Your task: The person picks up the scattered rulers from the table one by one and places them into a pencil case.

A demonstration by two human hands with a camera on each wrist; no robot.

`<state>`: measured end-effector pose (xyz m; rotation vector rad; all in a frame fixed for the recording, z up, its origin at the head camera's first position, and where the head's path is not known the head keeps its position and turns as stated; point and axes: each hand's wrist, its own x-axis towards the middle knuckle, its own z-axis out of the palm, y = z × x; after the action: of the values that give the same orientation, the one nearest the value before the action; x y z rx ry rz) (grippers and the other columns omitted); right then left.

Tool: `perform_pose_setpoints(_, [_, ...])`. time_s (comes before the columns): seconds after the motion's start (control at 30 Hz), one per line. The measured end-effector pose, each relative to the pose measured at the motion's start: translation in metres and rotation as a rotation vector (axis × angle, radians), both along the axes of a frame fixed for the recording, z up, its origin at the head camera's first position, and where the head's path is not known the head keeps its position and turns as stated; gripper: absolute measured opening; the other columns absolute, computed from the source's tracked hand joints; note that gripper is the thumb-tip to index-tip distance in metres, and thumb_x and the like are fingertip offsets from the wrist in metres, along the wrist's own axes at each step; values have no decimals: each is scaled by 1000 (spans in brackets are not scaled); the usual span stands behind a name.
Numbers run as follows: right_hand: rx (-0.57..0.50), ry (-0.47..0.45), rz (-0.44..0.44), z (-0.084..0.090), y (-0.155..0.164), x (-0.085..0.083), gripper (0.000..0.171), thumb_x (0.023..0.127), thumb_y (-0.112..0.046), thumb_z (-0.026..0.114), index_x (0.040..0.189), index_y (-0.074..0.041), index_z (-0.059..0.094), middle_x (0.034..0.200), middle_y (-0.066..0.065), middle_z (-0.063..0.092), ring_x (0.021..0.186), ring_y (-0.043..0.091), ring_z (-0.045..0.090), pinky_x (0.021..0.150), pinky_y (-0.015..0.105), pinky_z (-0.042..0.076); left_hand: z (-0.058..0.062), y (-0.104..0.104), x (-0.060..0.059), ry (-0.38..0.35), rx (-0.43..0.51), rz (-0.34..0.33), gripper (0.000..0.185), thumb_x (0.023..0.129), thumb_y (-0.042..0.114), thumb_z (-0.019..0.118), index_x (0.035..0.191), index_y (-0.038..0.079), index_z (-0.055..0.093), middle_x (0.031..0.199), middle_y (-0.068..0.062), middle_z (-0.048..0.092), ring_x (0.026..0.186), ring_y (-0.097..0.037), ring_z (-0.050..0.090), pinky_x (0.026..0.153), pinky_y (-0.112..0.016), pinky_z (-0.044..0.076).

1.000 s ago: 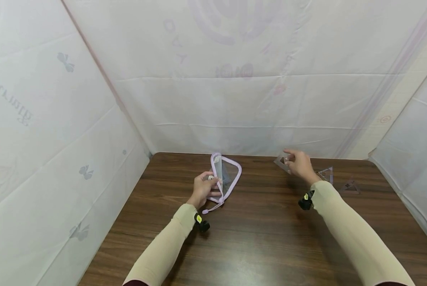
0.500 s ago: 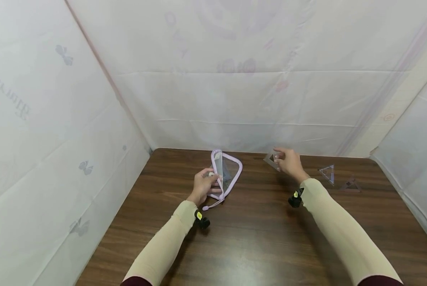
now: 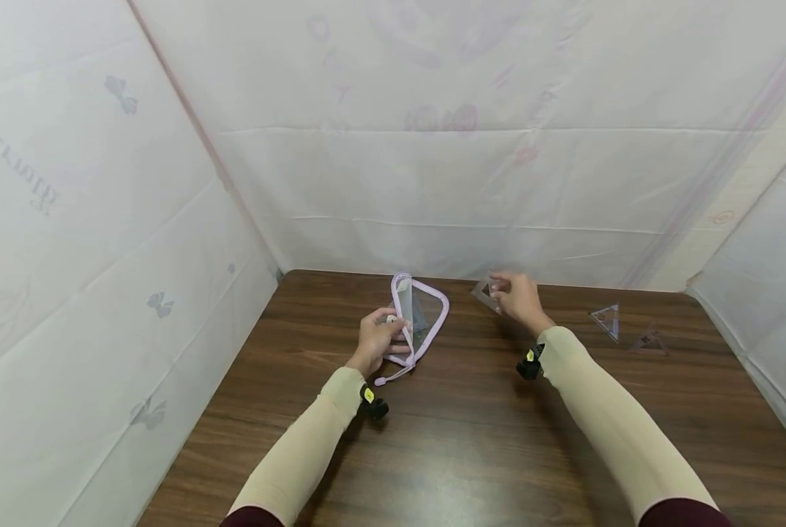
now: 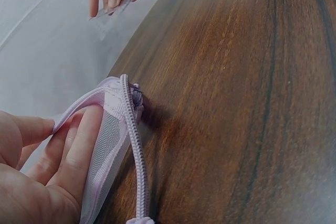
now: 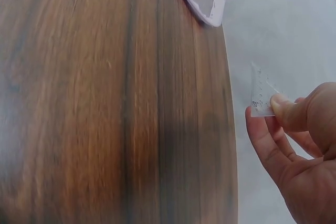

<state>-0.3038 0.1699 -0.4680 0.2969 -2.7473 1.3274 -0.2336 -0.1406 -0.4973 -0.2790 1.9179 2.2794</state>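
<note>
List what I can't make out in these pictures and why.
Inside of the pouch: head view, partly covered by the left hand and blurred through the mesh.
Markings on the held triangle: right wrist view, too small; the right hand covers part.
Markings on the blue-edged triangle and rightmost triangle: head view, too small.
Most of the pouch: right wrist view, cut off by the top edge.

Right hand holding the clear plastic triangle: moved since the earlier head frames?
Yes. Against the brown wooden table, the right hand shifted left, toward the lavender-edged mesh pouch.
</note>
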Motion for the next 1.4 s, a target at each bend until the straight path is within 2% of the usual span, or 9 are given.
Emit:
perform_pose_setpoints(0.17, [-18, -29, 8, -1, -8, 0, 45, 95, 7, 67, 139, 1, 61, 112, 24, 71, 57, 16, 64, 51, 26, 57, -2, 1, 0, 6, 1, -7, 35, 100, 3, 65, 133, -5, 55, 113, -32, 70, 76, -27, 74, 72, -53, 65])
perform_pose_setpoints(0.4, [-33, -46, 17, -1, -19, -1, 45, 95, 7, 67, 139, 1, 61, 112, 23, 71, 56, 15, 63, 50, 24, 55, -5, 4, 1, 8, 1, 29, 29, 98, 2, 68, 125, -2, 60, 101, -25, 74, 69, -23, 72, 64, -46, 66])
perform_pose_setpoints(0.67, [-43, -60, 17, -5, -30, -6, 44, 95, 5, 69, 138, -2, 63, 109, 20, 73, 56, 14, 62, 49, 23, 55, -6, 5, 2, 17, 7, 31, 26, 98, 1, 68, 122, -1, 61, 93, -18, 75, 68, -23, 73, 63, -46, 66])
perform_pose_setpoints(1.03, [-56, -52, 45, -6, -46, -9, 42, 95, 4, 70, 136, -3, 65, 104, 17, 73, 54, 13, 61, 49, 23, 54, -5, 5, 1, 14, -1, 27, 27, 97, 1, 68, 123, -2, 61, 97, -21, 75, 70, -23, 73, 67, -48, 66])
perform_pose_setpoints(1.4, [-41, -55, 55, -6, -59, -10, 39, 93, 3, 72, 132, -4, 68, 104, 17, 75, 53, 12, 62, 48, 22, 55, -4, 6, 3, 12, 5, 35, 25, 97, 0, 68, 121, -1, 62, 91, -17, 75, 68, -22, 73, 64, -47, 66])
